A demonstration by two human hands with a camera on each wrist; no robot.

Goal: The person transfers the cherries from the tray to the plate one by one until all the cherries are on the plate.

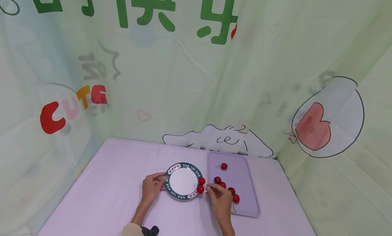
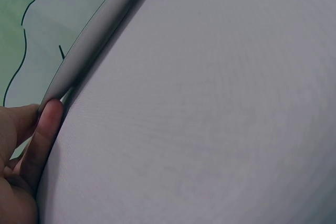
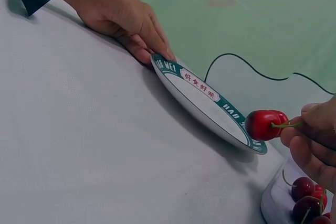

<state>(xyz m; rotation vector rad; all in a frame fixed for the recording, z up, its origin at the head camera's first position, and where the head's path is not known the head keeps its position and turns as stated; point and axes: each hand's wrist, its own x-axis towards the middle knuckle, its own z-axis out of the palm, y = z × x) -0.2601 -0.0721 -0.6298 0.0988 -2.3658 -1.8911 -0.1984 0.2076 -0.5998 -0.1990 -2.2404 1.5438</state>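
Note:
A round white plate (image 1: 183,181) with a dark green lettered rim lies in the middle of the table. My left hand (image 1: 152,187) pinches its left edge between thumb and fingers; in the left wrist view the plate's rim (image 2: 97,43) looks slightly raised off the cloth. Over the right rim hang two red cherries (image 1: 200,189), whose stems my right hand (image 1: 221,198) pinches. In the right wrist view these cherries (image 3: 261,125) overlap, with a green stem running into the fingertips (image 3: 310,124). Whether they touch the plate, I cannot tell.
To the right of the plate stands a shallow purple tray (image 1: 246,181) with several cherries (image 1: 224,166) in it, some partly behind my right hand. A pale cloth (image 1: 116,181) covers the table. Printed curtains (image 1: 171,93) hang behind and on both sides.

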